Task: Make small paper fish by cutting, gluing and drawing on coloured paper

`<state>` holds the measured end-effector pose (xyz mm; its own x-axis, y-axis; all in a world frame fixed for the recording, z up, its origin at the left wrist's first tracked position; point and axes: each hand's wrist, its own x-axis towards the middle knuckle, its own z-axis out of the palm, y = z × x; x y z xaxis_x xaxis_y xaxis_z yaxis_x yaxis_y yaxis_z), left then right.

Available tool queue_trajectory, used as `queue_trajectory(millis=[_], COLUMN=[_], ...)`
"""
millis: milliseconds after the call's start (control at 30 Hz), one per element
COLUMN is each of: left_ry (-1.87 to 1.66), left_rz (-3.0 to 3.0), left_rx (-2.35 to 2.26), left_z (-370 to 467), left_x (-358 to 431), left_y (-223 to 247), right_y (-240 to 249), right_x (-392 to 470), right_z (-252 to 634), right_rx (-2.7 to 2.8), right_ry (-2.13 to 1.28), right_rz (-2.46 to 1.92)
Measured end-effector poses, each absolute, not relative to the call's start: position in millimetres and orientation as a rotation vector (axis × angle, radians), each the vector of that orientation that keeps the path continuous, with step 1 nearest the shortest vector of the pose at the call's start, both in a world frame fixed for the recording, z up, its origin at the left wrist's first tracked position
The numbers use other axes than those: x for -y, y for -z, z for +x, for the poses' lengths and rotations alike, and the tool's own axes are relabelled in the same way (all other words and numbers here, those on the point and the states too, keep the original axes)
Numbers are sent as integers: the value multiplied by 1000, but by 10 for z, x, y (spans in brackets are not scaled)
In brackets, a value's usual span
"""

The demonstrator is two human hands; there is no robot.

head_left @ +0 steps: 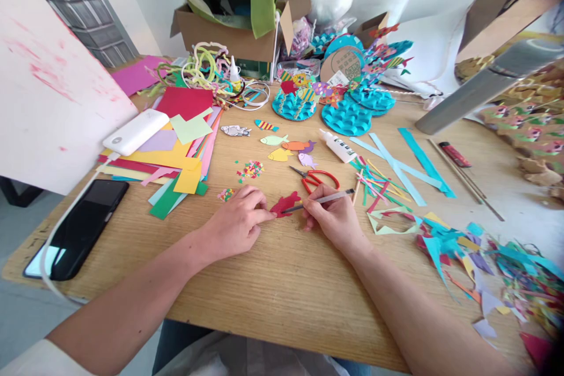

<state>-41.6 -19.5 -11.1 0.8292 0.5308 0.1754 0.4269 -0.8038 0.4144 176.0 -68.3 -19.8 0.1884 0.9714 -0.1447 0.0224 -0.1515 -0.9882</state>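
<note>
A small red paper fish point(286, 204) lies flat on the wooden table in front of me. My left hand point(235, 220) is half curled, and a fingertip holds the fish down at its left edge. In my right hand point(330, 217) is a pen point(324, 200) with a translucent barrel, its tip on the fish. Just above, red-handled scissors point(315, 176) lie with their blades pointing left. Beyond them are several cut paper fish, among them an orange fish point(295, 145) and a yellow fish point(279, 155). Colourful confetti point(251, 170) is heaped left of the fish.
A glue bottle point(338, 147) lies beyond the scissors, with paper strips point(392, 161) to its right. Paper scraps point(480, 270) cover the right side. Coloured sheets point(187, 106), a power bank point(136, 129) and a phone point(77, 229) are at left. A grey cylinder point(480, 85) stands far right.
</note>
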Motion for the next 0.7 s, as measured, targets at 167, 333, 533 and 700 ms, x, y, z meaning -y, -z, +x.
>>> queue_trajectory(millis=[167,333,533,700], left_ry=[-409,-402,-399,-384], left_rz=[2658,2663,2660,2661], left_rx=[-710,-720,-725,-730], left_z=[-412,-412,-414,-413], left_x=[190,191,196,191], left_y=[115,114,102,99], right_y=[200,205,195,196], right_x=[687,685,687,684], right_z=[1763,1765,1756,1757], right_rx=[1010,1034,1015,1021], right_ry=[-1168,-1163,-1178,-1186], right_rz=[-1424,-1439,-1428,-1435])
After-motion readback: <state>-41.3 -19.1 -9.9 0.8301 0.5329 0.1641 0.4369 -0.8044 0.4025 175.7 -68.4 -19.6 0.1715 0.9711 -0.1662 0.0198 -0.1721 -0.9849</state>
